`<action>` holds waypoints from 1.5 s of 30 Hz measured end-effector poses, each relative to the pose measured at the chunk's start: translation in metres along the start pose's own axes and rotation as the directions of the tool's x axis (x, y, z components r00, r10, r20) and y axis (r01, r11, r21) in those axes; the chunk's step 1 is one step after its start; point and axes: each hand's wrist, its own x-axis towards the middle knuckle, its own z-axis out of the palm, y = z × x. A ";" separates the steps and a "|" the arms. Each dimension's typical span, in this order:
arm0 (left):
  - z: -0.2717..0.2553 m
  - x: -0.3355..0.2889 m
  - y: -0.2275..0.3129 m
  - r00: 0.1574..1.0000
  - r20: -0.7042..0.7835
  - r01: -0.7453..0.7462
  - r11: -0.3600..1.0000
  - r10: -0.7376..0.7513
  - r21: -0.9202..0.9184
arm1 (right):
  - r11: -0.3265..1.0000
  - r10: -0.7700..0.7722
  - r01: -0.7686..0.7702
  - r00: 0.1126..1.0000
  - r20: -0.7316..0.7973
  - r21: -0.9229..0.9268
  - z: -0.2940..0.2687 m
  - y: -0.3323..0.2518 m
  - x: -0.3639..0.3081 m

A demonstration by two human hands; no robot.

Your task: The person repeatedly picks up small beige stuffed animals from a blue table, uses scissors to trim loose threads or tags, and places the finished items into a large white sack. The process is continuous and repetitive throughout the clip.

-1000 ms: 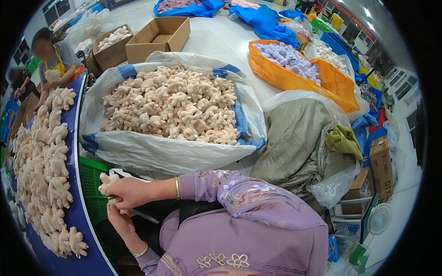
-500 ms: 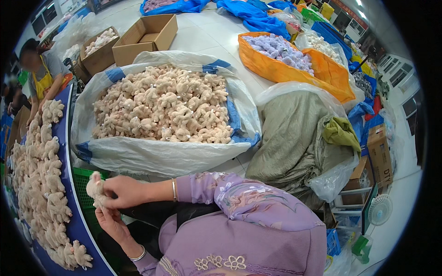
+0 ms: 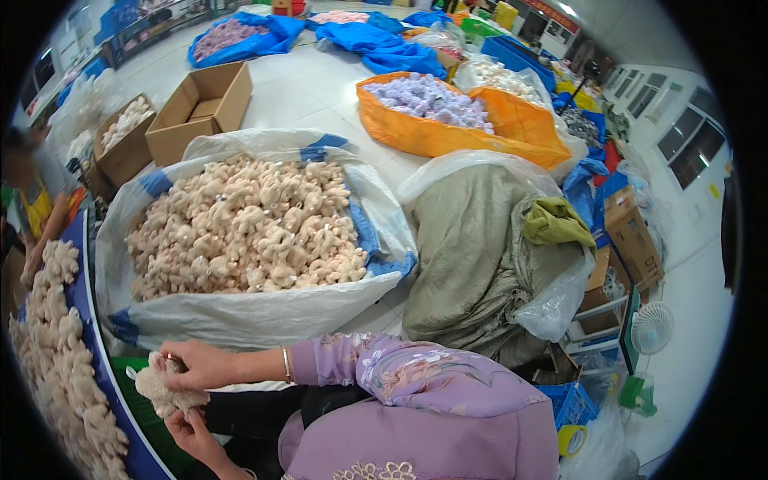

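Note:
A small cream plush toy (image 3: 160, 388) with a white tag is held between my two hands, above a green plastic crate (image 3: 134, 400). My right hand (image 3: 192, 364) grips its upper side, fingers closed on the plush. From below, my left hand (image 3: 194, 438) pinches its lower end. On the left, a blue-edged table (image 3: 86, 320) bears many similar cream plush toys (image 3: 68, 360). Beyond my hands stands a large white woven sack (image 3: 240, 316), its mouth spread wide, heaped with the same kind of toys (image 3: 248, 224).
Two cardboard boxes (image 3: 200, 108) stand past the sack. A grey-green cloth bundle (image 3: 472, 248) lies to the right, with an orange sack (image 3: 400, 132) of lilac plush behind it. A white fan (image 3: 652, 326) is at far right. Another person (image 3: 40, 200) is at the table's far end.
The view has shifted, so the surroundings sit lower and further left. The plush toy has turned in my hands and shows more of its body. Both hands still hold it.

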 end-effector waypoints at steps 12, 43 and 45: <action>0.007 0.052 -0.036 0.944 -0.228 0.235 0.971 -0.239 -0.048 | 0.989 0.088 -0.097 0.993 0.079 0.109 -0.003 0.050 0.021; -0.025 0.024 -0.012 0.961 -0.195 0.134 0.946 -0.196 -0.294 | 0.869 0.387 -0.422 0.905 0.177 0.260 0.027 0.057 0.025; -0.034 0.013 -0.005 0.982 -0.153 0.073 0.970 -0.111 -0.233 | 0.866 0.387 -0.424 0.904 0.179 0.267 0.045 0.043 0.020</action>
